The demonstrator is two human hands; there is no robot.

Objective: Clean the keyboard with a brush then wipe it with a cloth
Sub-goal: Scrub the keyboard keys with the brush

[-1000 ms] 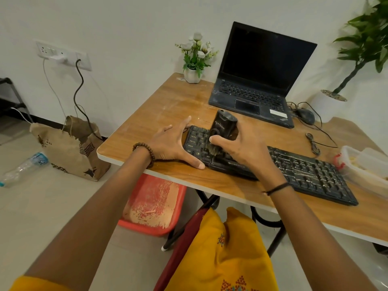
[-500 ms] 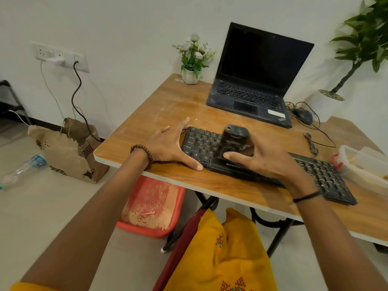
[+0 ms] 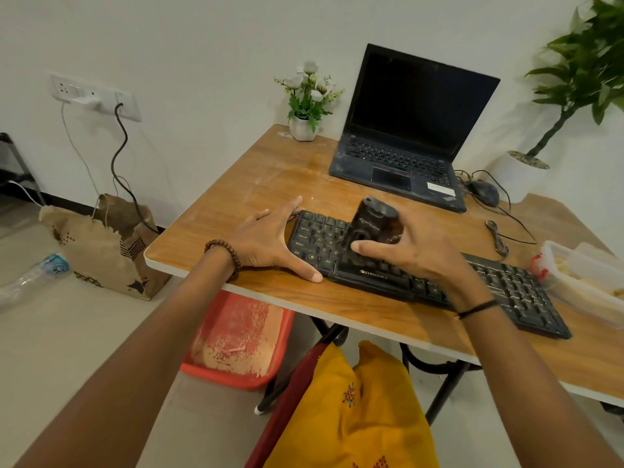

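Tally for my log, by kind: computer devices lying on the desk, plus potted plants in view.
Laptop: 1
Separate keyboard: 1
Mouse: 1
Potted plants: 2, the small flower pot and the tall plant
Total: 5

The right hand hides the lower part of the brush and part of the keyboard. The right edge cuts off the plastic container and bench, the left edge the bottle.
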